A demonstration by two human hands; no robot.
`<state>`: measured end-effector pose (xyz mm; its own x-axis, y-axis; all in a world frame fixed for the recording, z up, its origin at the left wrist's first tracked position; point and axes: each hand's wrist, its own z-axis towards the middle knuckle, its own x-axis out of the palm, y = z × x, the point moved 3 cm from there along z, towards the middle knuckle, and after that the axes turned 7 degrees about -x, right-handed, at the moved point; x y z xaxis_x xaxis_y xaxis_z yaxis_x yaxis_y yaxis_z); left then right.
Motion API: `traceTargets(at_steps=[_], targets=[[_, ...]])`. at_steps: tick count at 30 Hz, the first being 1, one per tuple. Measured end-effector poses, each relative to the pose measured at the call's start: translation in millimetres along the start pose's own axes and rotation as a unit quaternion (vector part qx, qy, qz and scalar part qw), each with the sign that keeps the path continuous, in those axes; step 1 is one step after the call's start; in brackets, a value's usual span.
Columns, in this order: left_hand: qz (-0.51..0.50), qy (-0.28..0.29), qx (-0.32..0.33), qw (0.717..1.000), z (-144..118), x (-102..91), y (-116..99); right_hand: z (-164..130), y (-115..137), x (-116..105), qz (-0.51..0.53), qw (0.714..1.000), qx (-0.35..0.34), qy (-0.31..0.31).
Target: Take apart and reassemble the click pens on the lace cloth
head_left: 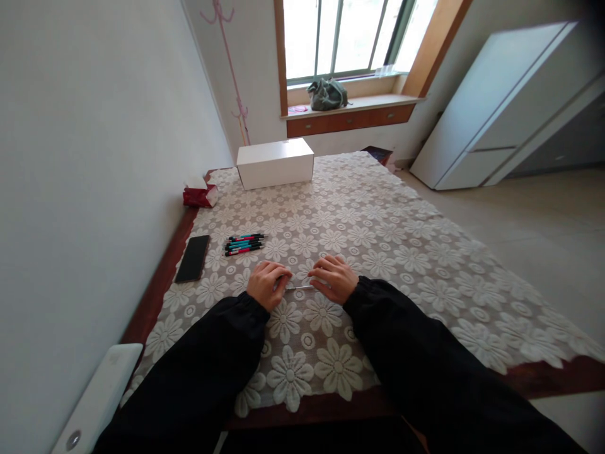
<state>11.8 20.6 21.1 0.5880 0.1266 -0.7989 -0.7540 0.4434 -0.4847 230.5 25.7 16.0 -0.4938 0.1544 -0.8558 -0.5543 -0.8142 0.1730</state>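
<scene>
A thin whitish stick [299,287], perhaps a pen refill, spans the gap between my two hands just above or on the tablecloth. Thumb and fingers of my left hand [268,285] pinch its left end. The fingers of my right hand [335,279] are bent around its right end, and they hide that tip. Beyond my left hand lies a row of several pens [244,244], teal, red and black, side by side. A dark phone [193,258] rests to the left of them.
A flowered lace tablecloth [338,369] covers the wooden table. Toward the far end stands a white box [276,165], with a red tissue pack [200,195] by the left wall. A white chair back or rail [101,394] is at lower left.
</scene>
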Motion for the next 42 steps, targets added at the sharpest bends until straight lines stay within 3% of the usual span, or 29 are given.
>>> traceTargets(at_steps=[7, 16, 42], targets=[[0.057, 0.042, -0.065, 0.995, 1, 4.6, 8, 0, 5, 14, -0.018, 0.998, 0.000, 0.066], [0.053, 0.067, -0.083, 0.993, 1, 4.1, 8, 1, -6, 3, -0.043, 0.994, 0.079, 0.062], [0.044, 0.082, -0.018, 0.995, 0, 5.6, 3, 0, -2, 6, -0.048, 0.996, 0.053, 0.044]])
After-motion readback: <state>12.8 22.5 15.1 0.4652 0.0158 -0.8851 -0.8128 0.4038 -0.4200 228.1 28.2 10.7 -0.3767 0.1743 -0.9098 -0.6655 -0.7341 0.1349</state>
